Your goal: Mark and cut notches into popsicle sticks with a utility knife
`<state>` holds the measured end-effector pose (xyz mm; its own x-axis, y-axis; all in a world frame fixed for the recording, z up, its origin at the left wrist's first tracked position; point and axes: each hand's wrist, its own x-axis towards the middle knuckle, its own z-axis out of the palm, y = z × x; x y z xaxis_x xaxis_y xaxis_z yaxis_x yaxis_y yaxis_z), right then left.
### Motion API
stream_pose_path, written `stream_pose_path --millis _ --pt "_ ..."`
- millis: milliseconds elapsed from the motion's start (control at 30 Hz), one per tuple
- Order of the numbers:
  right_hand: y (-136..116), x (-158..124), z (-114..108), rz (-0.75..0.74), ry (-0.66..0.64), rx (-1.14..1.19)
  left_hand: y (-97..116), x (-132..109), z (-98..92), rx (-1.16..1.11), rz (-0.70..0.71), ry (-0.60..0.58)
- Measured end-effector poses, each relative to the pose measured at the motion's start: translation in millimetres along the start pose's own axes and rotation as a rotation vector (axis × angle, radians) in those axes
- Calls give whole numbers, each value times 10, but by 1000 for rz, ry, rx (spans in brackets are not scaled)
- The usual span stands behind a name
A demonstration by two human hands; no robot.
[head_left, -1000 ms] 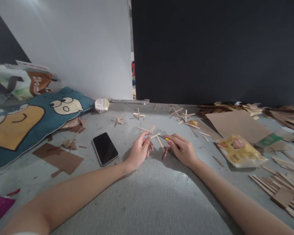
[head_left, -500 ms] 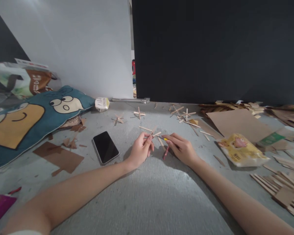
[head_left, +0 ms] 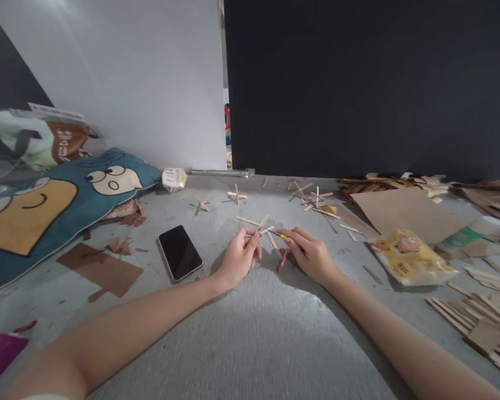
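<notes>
Between thumb and fingers, my left hand (head_left: 240,253) pinches crossed wooden craft sticks (head_left: 262,223). My right hand (head_left: 310,253) is closed on a slim tool (head_left: 283,236) with a yellow part and a dark, thin tip; its exact kind is unclear. That tip points left at the crossed sticks, and I cannot tell whether it touches them. Just under my right fingers lies a reddish, narrow object (head_left: 283,261). A loose craft stick (head_left: 246,221) lies beyond my left hand, and another (head_left: 274,243) shows between my hands.
Left of my hands lie a black-screened phone (head_left: 180,251), brown cardboard (head_left: 102,268) and a blue cushion (head_left: 120,183). Crossed-stick pieces (head_left: 236,194) stand farther back. To the right are a yellow packet (head_left: 410,258), a white-and-green bottle (head_left: 469,234) and a stick pile (head_left: 475,319).
The crossed sticks in my left hand have tilted slightly, and the tool's tip has shifted a little to the right. Both hands stay almost in place.
</notes>
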<state>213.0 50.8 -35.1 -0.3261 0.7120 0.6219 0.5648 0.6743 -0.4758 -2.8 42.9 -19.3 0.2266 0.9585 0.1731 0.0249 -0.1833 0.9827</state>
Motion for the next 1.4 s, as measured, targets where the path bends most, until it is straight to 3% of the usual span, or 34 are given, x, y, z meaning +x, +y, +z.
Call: stream_pose_path --millis 167,400,567,833,1100,1167,1267,1400 --pt "23 -18 27 25 23 -11 1 -2 -11 4 -6 -13" --pt "155 -47 113 135 387 163 -53 15 -21 -15 -47 19" --pt "111 -49 74 108 484 89 -75 29 -28 -9 -62 15" --pt "59 -67 36 66 357 94 -69 34 -22 106 -68 48" --pt "-14 -71 41 163 277 39 -48 2 -41 194 -14 -1" --pt "-53 -77 64 159 297 88 -19 -26 -35 287 41 -9" --pt "-121 -74 93 219 305 173 34 -94 -16 476 98 -111" --pt "-177 -42 84 255 160 257 56 -160 9 671 142 -162"
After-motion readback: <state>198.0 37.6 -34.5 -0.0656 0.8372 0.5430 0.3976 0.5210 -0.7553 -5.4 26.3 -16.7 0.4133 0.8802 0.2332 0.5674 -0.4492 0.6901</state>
